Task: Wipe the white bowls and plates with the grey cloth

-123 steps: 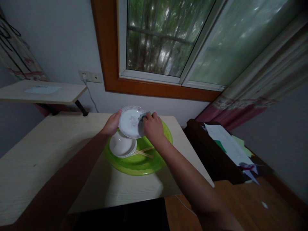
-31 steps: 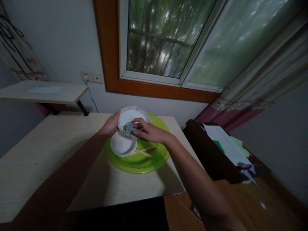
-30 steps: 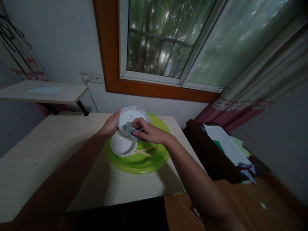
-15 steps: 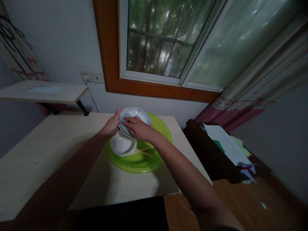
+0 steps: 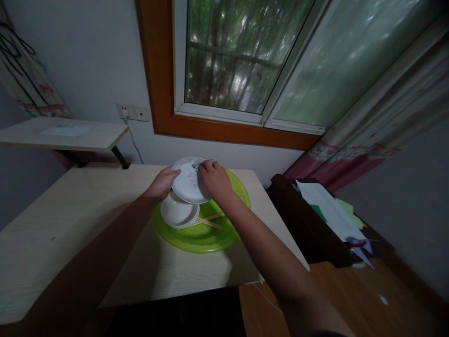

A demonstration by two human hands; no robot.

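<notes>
My left hand (image 5: 163, 183) grips the left rim of a white plate (image 5: 187, 180) with a faint grey pattern, thumb on its upper face. The plate is held tilted above a round green tray (image 5: 206, 245). At the plate's right side my right hand (image 5: 215, 179) presses a grey-green cloth (image 5: 198, 165) to the upper right rim, and the fingers hide part of the cloth. Below the plate, a stack of small white dishes (image 5: 178, 210) sits on the tray. Several wooden chopsticks (image 5: 210, 222) lie crossed beside the stack.
The tray rests on a pale wooden table (image 5: 115, 206). A raised shelf (image 5: 63, 133) stands at the table's back left. Sockets (image 5: 133, 112) with a plugged-in cable are on the wall. Right of the table is a dark wooden piece (image 5: 305, 224) with papers (image 5: 329, 210).
My right hand has moved with the cloth from the plate's left part to its right rim. The plate has turned and now shows more of its middle. My left hand still grips it.
</notes>
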